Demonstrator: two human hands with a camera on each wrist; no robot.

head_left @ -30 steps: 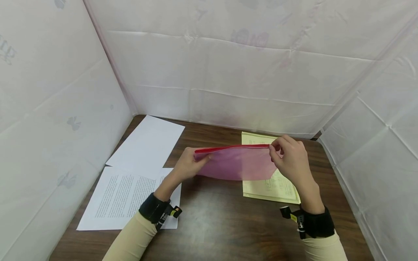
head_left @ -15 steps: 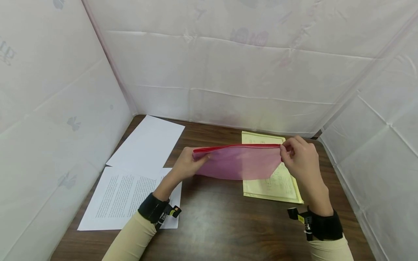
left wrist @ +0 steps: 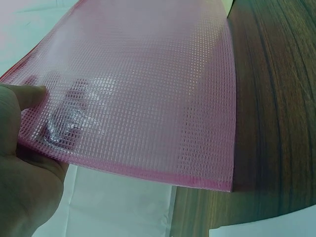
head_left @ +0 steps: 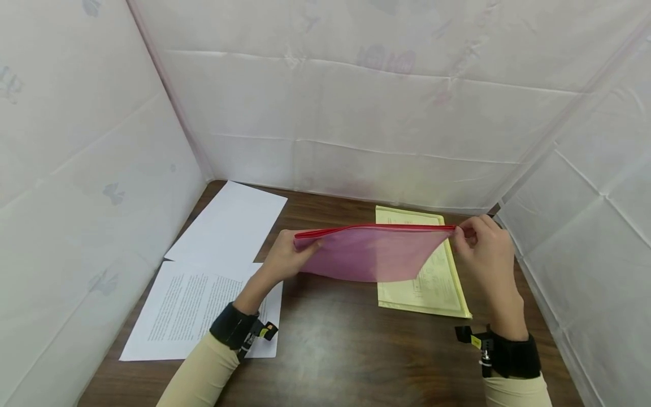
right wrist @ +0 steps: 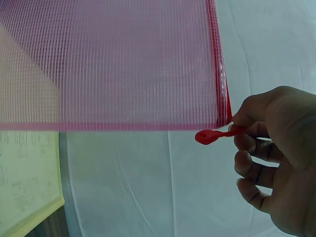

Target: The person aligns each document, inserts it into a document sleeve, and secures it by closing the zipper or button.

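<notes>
The left hand grips the pink mesh pouch (held above the table), the right hand's fingers apparently pinching its red zipper pull.

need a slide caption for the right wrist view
Right hand pinches the red zipper pull at the end of a pink mesh pouch, yellow folder beneath.

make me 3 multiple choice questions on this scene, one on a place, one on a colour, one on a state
1. Where does the yellow folder lie?
A. on the table, right of the white sheets
B. on the white sheets
C. in the left hand

2. What colour is the mesh pouch?
A. blue
B. pink
C. green

3. What is the right hand doing?
A. lying flat on the table
B. pinching the red zipper pull
C. holding a pen

Answers: 1 A, it lies on the wood under the pouch's right end; 2 B, pink mesh with a red zip edge; 3 B, the fingers pinch the tab.
</notes>
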